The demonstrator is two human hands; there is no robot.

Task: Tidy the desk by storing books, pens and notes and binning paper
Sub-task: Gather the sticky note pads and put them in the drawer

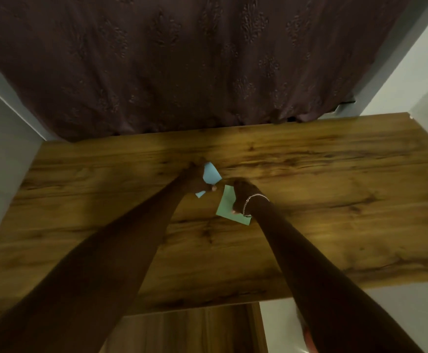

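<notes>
Left grip (198, 184) pinches a bent pale-blue note (211, 173); right grip (243, 197) holds a flat green note (224, 208).

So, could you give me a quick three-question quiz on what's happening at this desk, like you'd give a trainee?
1. True or false: the left hand holds a blue note.
2. What does the right hand touch? A) a pen B) a green note C) a book
3. Fill in: the right wrist wears a ____.
Key: 1 true; 2 B; 3 bracelet.
</notes>
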